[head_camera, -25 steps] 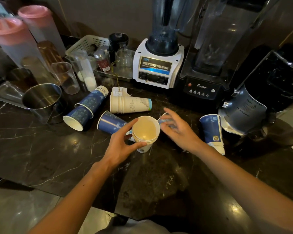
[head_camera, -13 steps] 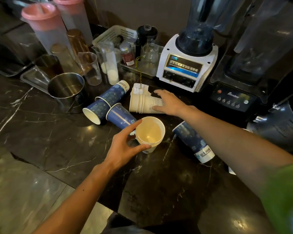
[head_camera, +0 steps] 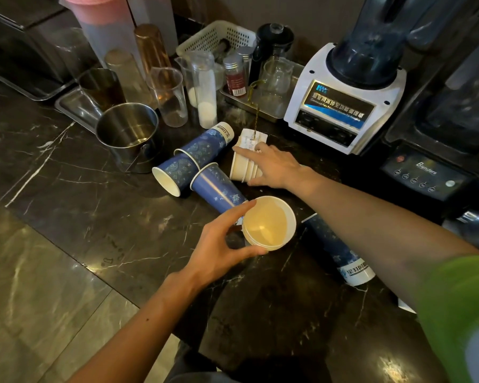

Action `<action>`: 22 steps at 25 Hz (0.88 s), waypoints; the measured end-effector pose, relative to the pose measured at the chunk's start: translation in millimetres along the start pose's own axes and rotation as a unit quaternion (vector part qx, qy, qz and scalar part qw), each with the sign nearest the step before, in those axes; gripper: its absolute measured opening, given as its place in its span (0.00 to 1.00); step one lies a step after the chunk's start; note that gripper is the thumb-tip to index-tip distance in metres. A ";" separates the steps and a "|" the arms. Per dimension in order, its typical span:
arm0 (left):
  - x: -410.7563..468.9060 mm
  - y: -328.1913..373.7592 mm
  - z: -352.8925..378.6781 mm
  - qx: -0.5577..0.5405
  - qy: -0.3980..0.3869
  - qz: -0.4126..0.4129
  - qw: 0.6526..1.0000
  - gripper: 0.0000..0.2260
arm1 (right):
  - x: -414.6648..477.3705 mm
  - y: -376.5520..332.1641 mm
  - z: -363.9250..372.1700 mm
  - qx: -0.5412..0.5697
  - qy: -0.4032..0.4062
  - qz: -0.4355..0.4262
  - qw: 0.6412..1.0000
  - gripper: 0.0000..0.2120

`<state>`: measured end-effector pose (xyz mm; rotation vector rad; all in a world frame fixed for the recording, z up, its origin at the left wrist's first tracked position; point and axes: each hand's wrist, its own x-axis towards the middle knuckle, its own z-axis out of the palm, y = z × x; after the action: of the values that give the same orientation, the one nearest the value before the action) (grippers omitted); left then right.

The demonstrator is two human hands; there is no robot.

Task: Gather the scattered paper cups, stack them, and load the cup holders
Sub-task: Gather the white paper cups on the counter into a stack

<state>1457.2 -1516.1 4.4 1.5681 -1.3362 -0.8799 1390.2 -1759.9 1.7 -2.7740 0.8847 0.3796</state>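
Note:
My left hand (head_camera: 219,246) grips an upright stack of white paper cups (head_camera: 268,223) by its rim, mouth up. My right hand (head_camera: 271,165) is closed over a lying stack of white cups (head_camera: 242,168) farther back, with a paper slip (head_camera: 250,140) behind it. Two nested blue cups (head_camera: 194,158) lie on their side to the left. A single blue cup (head_camera: 219,187) lies just behind my left hand. Another blue cup (head_camera: 340,251) lies under my right forearm, partly hidden.
On the dark marble counter (head_camera: 94,205) stand a steel pot (head_camera: 127,134), clear measuring cups (head_camera: 169,96), a white basket (head_camera: 216,37) with bottles, a white blender (head_camera: 343,95) and a black blender (head_camera: 432,167). The counter's front edge runs diagonally at lower left.
My right hand has left the blue cup at the right, reached back and closed on the lying white stack. My left hand keeps its hold on the upright stack.

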 end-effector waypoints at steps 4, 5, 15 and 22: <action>-1.6 -1.2 0.1 -0.009 0.001 -0.002 1.000 0.36 | -12.9 -0.5 -0.3 0.042 0.029 0.013 0.999 0.39; -2.6 0.3 -0.1 -0.014 0.002 -0.002 1.000 0.35 | -20.6 -0.3 -1.7 0.068 0.046 0.023 0.996 0.39; -2.9 0.0 2.7 -0.042 -0.005 -0.031 0.999 0.40 | -145.4 -3.7 -50.8 0.430 0.362 0.077 0.823 0.30; -2.1 -0.4 1.2 -0.051 -0.016 -0.042 0.998 0.38 | -217.9 -54.6 -76.1 0.563 0.471 -0.004 0.679 0.24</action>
<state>1455.9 -1514.3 3.5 1.5467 -1.2355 -1.0126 1264.6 -1619.7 146.0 -1.5825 0.7901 -1.2916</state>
